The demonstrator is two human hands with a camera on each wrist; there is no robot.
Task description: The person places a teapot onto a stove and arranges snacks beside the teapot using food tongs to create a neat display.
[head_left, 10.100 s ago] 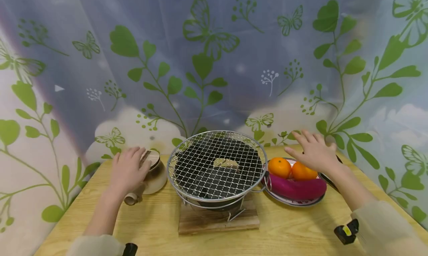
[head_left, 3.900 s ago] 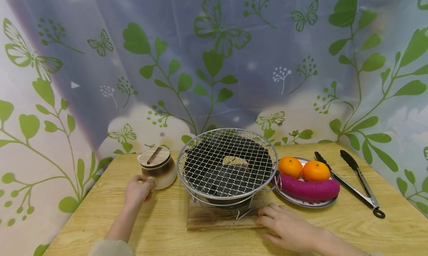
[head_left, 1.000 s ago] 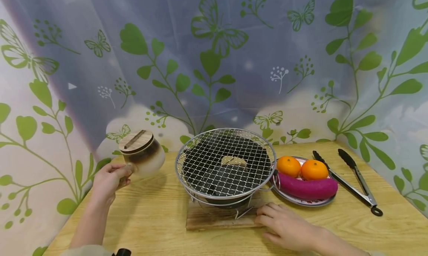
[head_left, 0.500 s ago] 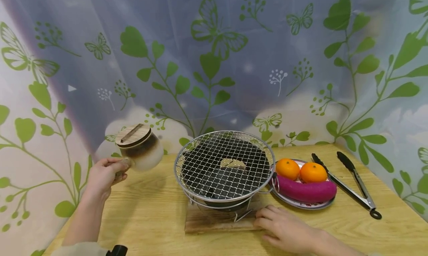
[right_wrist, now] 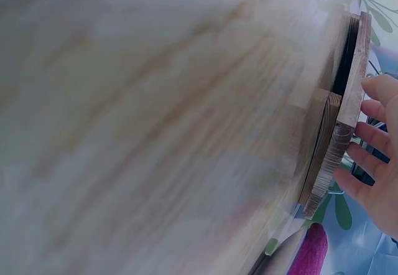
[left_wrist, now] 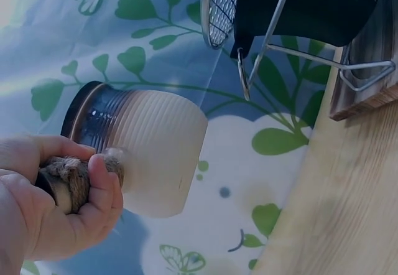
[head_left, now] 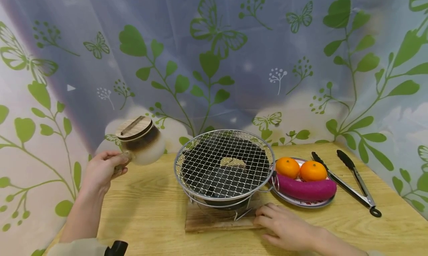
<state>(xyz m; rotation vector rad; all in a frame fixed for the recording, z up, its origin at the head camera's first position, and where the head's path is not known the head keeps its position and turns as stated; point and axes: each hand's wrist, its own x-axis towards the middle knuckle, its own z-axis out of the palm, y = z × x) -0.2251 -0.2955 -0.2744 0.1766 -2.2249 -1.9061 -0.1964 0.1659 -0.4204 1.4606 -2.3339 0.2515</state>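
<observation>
1. Gripping one lidded pot by its handle, the left hand keeps it above the worktop, a gap separating it from one grill.
2. The right hand, fingers relaxed, touches one board's right edge.
3. Beyond: one plate (two oranges, one purple vegetable aboard), one pair of tongs.

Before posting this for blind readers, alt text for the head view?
The left hand holds a lidded pot above a table; the right hand rests at the board under a charcoal grill. Right: oranges and a purple vegetable on a plate, tongs beyond.
</observation>
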